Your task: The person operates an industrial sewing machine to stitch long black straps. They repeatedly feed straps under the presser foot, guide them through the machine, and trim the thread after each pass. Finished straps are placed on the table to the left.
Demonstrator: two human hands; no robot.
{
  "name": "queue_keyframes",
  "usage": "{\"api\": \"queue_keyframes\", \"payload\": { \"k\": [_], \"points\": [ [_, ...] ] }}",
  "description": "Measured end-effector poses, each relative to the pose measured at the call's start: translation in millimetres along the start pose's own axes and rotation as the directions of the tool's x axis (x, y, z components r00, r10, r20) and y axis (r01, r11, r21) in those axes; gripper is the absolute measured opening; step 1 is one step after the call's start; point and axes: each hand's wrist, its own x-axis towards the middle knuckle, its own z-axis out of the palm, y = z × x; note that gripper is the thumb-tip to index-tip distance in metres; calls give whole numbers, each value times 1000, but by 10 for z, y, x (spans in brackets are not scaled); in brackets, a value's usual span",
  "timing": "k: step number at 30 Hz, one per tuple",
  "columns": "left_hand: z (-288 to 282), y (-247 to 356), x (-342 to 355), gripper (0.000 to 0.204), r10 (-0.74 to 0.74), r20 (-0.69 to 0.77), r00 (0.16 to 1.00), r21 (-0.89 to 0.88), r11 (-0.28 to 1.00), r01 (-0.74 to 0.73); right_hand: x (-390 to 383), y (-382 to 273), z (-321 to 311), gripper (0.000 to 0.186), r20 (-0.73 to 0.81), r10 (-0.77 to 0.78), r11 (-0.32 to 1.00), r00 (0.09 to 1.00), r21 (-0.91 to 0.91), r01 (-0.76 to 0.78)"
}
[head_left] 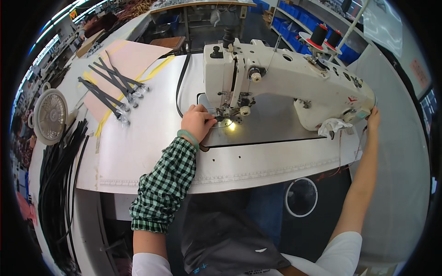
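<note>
A white industrial sewing machine (276,69) stands on the table, its lamp lighting the needle area. My left hand (197,123), below a green checked sleeve cover, is closed with its fingertips pinching a black strap (180,85) beside the presser foot (224,112). From there the strap loops back behind the hand and up past the machine's left side. At the machine's far right end, my right hand (373,118) is curled against the handwheel (375,100); its fingertips are partly hidden behind the machine.
Short black straps with plastic-wrapped ends (108,87) lie on pink paper (138,55) at the left. A bundle of long black strips (60,179) hangs over the left edge beside a small round fan (49,116). Thread spools (317,36) stand behind the machine; white cloth (334,126) hangs from it.
</note>
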Motion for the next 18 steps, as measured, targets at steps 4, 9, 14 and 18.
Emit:
{"api": "queue_keyframes", "payload": {
  "k": [4, 9, 14, 18],
  "points": [
    [61, 15, 49, 10, 23, -3, 1000, -12, 1000, -23, -234, 210, 153, 42, -77, -27, 920, 997, 387, 55],
    [50, -1, 42, 9, 12, 4, 1000, 15, 1000, -12, -353, 55, 245, 48, -54, 111, 818, 992, 572, -60],
    [40, -1, 31, 9, 4, 20, 1000, 26, 1000, -4, -46, -262, 12, 51, -93, 0, 989, 996, 148, 14],
    [66, -46, 27, 8, 18, -2, 1000, 37, 999, -18, 129, -182, -70, 53, 35, 16, 1000, 999, -11, -16]
  ]
}}
